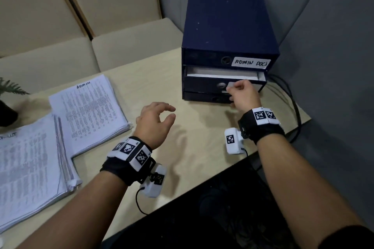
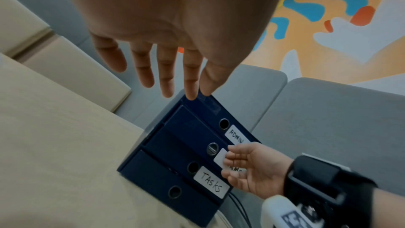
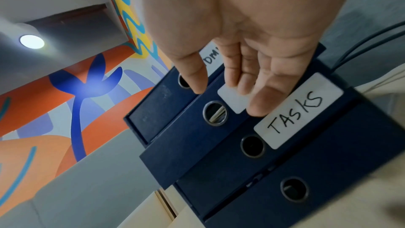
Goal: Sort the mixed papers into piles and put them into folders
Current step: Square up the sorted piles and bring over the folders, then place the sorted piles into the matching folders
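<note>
Sorting looks done and filing not yet begun. Two piles lie on the bench (image 1: pixel 192 147) at the left: the Admin pile (image 1: pixel 89 115), with that word written on its top sheet, and just beside it a second pile (image 1: pixel 30 168) whose heading I cannot read. No sheet is in either hand.

The folders lie flat in a stack at the far right corner. The top folder (image 1: pixel 228 22) is marked Admin Docs, and the Tasks folder (image 3: pixel 219 167) lies lower down. The middle folder (image 1: pixel 204 85) juts out of the stack towards the person. The right hand (image 1: pixel 242 95) has a narrow grip on its spine, thumb at the upper edge and fingers (image 3: pixel 243 75) over its label, so that label is unreadable. The left hand (image 1: pixel 155 123) hovers over the bare bench between piles and stack, its grip loose and holding nothing.

By my judgement, what is left is to free and open a folder, load each pile, and close up
</note>
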{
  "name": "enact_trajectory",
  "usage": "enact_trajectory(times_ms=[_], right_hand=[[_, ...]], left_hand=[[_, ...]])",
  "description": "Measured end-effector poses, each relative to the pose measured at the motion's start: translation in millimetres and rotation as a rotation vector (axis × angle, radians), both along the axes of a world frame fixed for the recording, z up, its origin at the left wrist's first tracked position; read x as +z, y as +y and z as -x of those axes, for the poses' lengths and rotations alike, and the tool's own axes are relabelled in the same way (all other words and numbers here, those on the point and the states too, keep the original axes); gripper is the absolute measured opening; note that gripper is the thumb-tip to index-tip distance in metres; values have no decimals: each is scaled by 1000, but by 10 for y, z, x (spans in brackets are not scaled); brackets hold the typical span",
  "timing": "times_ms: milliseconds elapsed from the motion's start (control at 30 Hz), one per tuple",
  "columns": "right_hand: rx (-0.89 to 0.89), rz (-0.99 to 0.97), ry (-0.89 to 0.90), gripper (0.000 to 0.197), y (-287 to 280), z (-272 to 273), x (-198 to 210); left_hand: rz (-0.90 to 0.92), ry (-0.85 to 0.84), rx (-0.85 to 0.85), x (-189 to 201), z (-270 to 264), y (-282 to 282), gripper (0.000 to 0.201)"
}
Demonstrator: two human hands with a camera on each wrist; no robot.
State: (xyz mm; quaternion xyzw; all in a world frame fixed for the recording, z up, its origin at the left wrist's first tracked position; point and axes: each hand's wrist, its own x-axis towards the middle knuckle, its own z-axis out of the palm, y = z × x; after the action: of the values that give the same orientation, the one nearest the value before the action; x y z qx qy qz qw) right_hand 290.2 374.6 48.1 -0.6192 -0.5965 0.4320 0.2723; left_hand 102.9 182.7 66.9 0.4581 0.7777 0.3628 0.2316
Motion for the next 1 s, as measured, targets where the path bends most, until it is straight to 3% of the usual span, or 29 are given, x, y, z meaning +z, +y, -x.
enact_trajectory(times_ms=[167,333,500,600,733,1000], right_hand=[[22,-16,-8,34,335,158,-46],[20,-74,19,35,247,206,-91],[239,-37,55,9,-187,560,-27],[415,-10,61,4,-511,926,26],[637,41,21,15,-1095,1467,-8],[895,125,-118,12,-2405,2493,-274]], left_hand=[[35,-6,41,-30,41,-6,17],[57,-16,84,-49,97,-60,16],[73,-48,144,33,216,-259,16],[46,-75,211,46,365,-458,15],[24,-70,322,44,740,-976,17],[154,-81,587,-168,1808,-2554,27]])
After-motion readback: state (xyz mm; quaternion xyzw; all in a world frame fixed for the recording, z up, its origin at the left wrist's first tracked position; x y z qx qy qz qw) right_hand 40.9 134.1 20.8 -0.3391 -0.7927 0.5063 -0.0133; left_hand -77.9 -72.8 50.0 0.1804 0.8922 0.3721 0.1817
